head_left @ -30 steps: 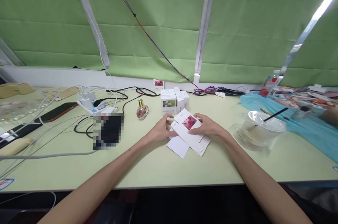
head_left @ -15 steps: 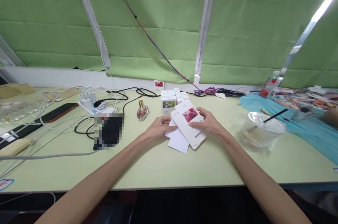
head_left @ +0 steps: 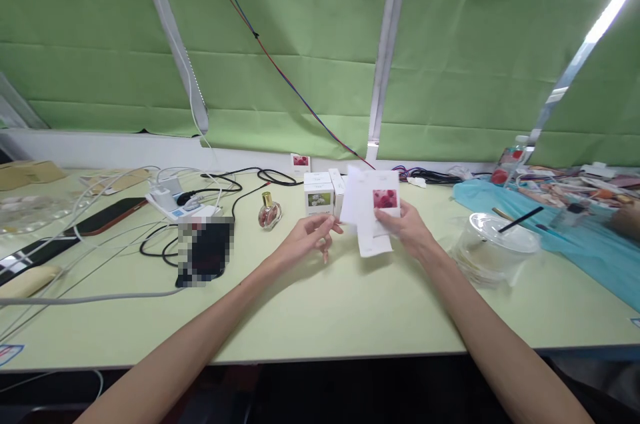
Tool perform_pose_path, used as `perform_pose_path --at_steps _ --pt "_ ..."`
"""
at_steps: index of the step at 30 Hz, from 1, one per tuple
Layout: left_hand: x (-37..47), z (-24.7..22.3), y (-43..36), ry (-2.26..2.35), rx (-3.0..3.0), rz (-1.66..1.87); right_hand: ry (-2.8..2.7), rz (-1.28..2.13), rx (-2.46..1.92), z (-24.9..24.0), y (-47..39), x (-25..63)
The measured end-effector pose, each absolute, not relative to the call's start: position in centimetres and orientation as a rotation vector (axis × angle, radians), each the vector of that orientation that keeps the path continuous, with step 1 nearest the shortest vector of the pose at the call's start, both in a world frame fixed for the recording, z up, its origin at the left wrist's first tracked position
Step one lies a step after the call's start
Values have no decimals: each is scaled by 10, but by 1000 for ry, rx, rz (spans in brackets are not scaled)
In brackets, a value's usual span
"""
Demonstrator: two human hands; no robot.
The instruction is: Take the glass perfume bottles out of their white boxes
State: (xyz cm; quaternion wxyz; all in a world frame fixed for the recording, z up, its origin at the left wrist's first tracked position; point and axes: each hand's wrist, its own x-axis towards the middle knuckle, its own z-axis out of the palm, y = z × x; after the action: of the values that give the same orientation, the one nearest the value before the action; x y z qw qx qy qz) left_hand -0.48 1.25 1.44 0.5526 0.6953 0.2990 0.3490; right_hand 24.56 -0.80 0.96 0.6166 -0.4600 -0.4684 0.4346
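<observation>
My right hand (head_left: 410,227) holds up a flattened white carton (head_left: 374,236) with a picture of red flowers on it, thumb across its front. Part of the carton's left side is smeared by motion. Just left of it hovers my left hand (head_left: 307,241), fingers bent and apart, with nothing in them. Behind both hands a white box (head_left: 319,196) with a white-flower picture stands upright, and a slimmer white box (head_left: 337,189) is beside it, partly hidden by the carton. A small glass bottle with a gold cap (head_left: 269,212) stands to the left.
On the left lie a dark phone-like device (head_left: 113,214), a white power strip (head_left: 187,211), cables and a blurred-out black object (head_left: 206,252). To the right are a lidded plastic cup (head_left: 495,247) with a black straw and a blue plastic sheet (head_left: 580,237). Part of another person's hand shows far right.
My left hand has let go of the carton. My right hand has lifted it and turned it more upright, and its lower flaps have swung up off the table.
</observation>
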Motion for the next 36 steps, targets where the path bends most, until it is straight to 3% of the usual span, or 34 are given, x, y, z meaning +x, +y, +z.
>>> perform_pose_path --at_steps 3,7,15,23,26,31,36 --pt "-13 21 21 1024 2045 1017 -878 701 -1170 0 4 266" --pt "-15 33 35 1428 2520 1135 -949 376 -1763 -16 18 289" --pt "8 34 81 1692 2793 823 -1201 440 -2103 -20 62 284" --pt "1 27 80 1536 2937 926 -1415 331 -2131 -15 97 267" --pt "-3 35 73 1539 2951 928 -1410 56 -2070 -16 91 253" --pt "-2 48 60 1639 2883 691 -1362 -319 -1594 -10 58 225" --pt "-5 62 39 1824 2761 581 -1652 159 -1426 -7 17 198"
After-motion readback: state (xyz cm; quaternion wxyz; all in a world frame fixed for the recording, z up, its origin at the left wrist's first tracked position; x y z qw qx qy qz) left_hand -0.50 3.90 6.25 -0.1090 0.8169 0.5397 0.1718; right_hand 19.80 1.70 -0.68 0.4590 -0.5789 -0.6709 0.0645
